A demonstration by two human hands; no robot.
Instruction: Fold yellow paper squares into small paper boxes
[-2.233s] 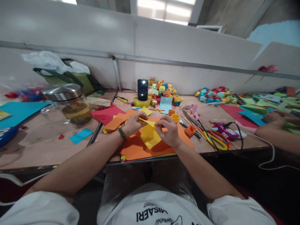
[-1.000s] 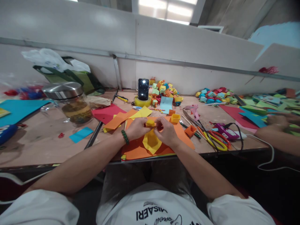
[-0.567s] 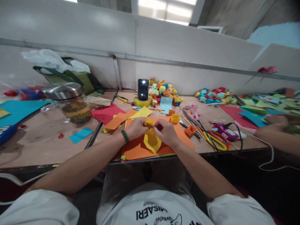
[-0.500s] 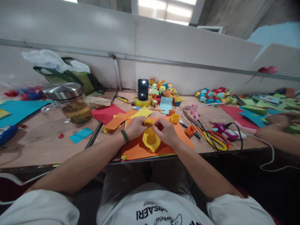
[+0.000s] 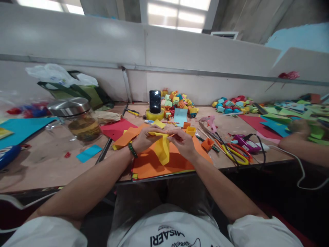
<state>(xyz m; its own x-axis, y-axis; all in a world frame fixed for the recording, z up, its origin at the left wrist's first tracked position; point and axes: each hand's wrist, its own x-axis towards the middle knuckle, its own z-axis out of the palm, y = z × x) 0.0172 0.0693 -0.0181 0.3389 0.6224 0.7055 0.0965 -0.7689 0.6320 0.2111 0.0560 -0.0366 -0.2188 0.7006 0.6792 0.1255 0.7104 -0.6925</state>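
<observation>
A piece of yellow paper (image 5: 162, 151) hangs from both hands, folded along its top edge, with a loose flap pointing down. My left hand (image 5: 145, 139), below which a green bead bracelet circles the wrist, is closed on the fold's left end. The right end is pinched in my right hand (image 5: 182, 141). Beneath them lies a large orange sheet (image 5: 180, 157) at the table's front edge. Just beyond my right hand sit a small yellow paper box (image 5: 190, 131) and an orange paper box (image 5: 207, 144).
A phone (image 5: 155, 102) stands on a tape roll (image 5: 154, 114) before a heap of paper boxes (image 5: 177, 101). To the left is a lidded glass jug (image 5: 82, 120). On the right lie yellow-handled scissors (image 5: 235, 156), a pink glue gun (image 5: 211, 122) and another person's arm (image 5: 300, 140).
The yellow paper's top has gone from a small bunched fold to a wider, flatter one between my hands, and its hanging flap looks narrower. The view has tilted slightly up.
</observation>
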